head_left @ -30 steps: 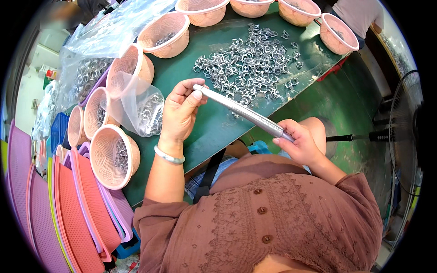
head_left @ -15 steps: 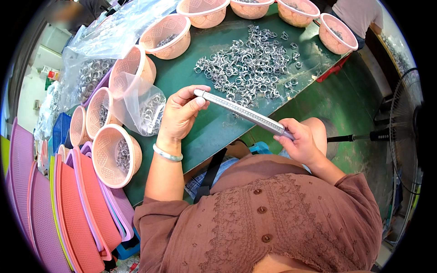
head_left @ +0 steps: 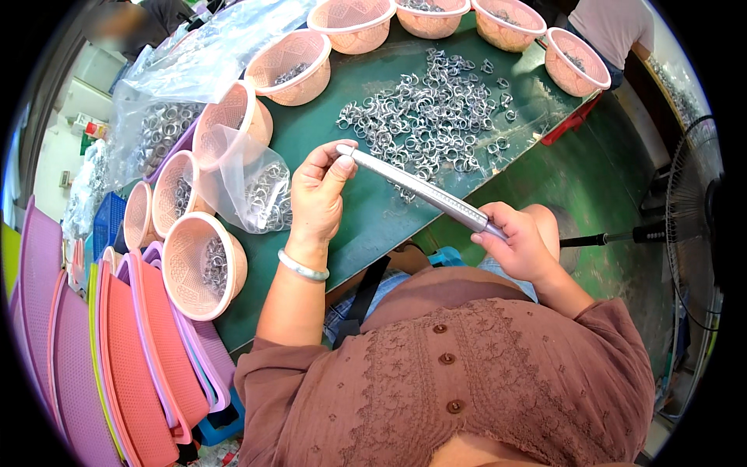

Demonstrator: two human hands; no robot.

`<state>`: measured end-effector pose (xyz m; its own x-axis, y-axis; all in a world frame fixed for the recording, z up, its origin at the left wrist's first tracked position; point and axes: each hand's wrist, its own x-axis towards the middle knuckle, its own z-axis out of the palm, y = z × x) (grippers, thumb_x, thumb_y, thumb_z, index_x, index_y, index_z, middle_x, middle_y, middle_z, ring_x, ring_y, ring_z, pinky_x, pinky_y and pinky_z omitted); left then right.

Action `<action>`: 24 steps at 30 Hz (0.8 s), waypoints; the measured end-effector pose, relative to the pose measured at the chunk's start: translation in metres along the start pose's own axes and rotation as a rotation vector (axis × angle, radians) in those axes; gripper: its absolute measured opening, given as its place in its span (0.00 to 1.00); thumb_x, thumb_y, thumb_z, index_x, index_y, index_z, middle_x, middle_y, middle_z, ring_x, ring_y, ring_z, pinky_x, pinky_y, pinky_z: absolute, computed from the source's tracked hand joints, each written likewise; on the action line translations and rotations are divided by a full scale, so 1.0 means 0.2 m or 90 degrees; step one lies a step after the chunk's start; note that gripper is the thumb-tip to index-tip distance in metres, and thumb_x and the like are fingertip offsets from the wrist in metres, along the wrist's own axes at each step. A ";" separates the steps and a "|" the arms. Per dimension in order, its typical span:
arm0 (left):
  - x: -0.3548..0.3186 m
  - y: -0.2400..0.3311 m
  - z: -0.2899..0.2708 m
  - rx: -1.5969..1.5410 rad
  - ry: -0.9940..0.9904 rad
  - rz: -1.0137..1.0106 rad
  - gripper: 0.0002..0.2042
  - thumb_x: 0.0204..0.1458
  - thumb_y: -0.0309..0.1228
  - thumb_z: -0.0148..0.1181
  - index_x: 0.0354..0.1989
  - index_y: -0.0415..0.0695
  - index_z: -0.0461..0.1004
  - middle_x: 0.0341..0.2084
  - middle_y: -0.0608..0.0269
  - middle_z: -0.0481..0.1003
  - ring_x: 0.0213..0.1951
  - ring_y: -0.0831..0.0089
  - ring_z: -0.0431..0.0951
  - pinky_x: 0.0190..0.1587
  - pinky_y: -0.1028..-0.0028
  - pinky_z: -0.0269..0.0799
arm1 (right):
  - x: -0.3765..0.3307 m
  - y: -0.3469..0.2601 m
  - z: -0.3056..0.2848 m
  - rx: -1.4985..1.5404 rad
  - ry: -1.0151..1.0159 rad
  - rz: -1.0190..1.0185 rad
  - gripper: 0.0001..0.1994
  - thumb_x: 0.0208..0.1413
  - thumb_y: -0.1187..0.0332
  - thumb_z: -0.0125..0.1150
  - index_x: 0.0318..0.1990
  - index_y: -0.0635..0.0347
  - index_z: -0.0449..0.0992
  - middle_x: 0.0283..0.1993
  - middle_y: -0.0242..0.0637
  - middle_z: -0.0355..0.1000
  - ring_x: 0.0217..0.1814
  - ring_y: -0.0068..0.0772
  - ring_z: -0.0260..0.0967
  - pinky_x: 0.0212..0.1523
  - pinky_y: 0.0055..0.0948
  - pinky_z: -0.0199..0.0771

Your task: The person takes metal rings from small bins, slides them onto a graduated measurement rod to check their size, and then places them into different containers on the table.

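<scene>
"Two hands are filled: how is the rod (head_left: 422,189) held, slantwise between them?"

"Its thick end is wrapped by the curled right hand (head_left: 517,243); its thin tip is pinched by the nearly closed left hand (head_left: 319,198) — whether anything else is caught there cannot be told."

"And its handling?"

"Stiff, smooth and fairly heavy, judging by the metallic sheen — best gripped at the thick end, with the loose rings (head_left: 436,117) left beyond both hands."

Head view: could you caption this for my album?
Left fingers and right fingers hold a tapered silver rod near a pile of silvery rings on a green table.
</scene>
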<state>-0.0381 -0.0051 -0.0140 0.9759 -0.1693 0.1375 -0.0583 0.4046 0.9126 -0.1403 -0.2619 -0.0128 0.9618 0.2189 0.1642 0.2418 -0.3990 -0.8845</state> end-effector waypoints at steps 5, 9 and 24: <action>0.01 -0.02 -0.02 -0.035 -0.009 -0.016 0.10 0.50 0.25 0.54 0.41 0.36 0.69 0.31 0.67 0.70 0.30 0.80 0.68 0.36 0.82 0.65 | 0.01 -0.02 -0.01 -0.084 0.028 -0.035 0.09 0.45 0.75 0.59 0.35 0.63 0.68 0.23 0.36 0.67 0.23 0.26 0.65 0.25 0.22 0.64; 0.01 0.01 -0.01 -0.033 -0.062 -0.049 0.09 0.52 0.27 0.52 0.40 0.37 0.69 0.28 0.68 0.69 0.27 0.81 0.67 0.32 0.82 0.64 | 0.01 -0.03 -0.05 -0.012 -0.013 0.017 0.09 0.44 0.75 0.59 0.34 0.62 0.68 0.23 0.38 0.67 0.22 0.30 0.65 0.25 0.24 0.64; 0.06 0.05 -0.09 -0.112 0.000 -0.120 0.12 0.54 0.37 0.49 0.37 0.39 0.68 0.22 0.66 0.67 0.21 0.80 0.64 0.25 0.81 0.62 | -0.12 0.02 -0.16 -0.052 -0.022 0.020 0.08 0.45 0.74 0.60 0.33 0.63 0.69 0.22 0.36 0.68 0.22 0.27 0.66 0.23 0.24 0.63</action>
<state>-0.0235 0.0122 -0.0103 0.9660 -0.2568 -0.0283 0.1618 0.5160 0.8412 -0.1573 -0.2973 -0.0066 0.9646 0.2347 0.1201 0.2221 -0.4777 -0.8500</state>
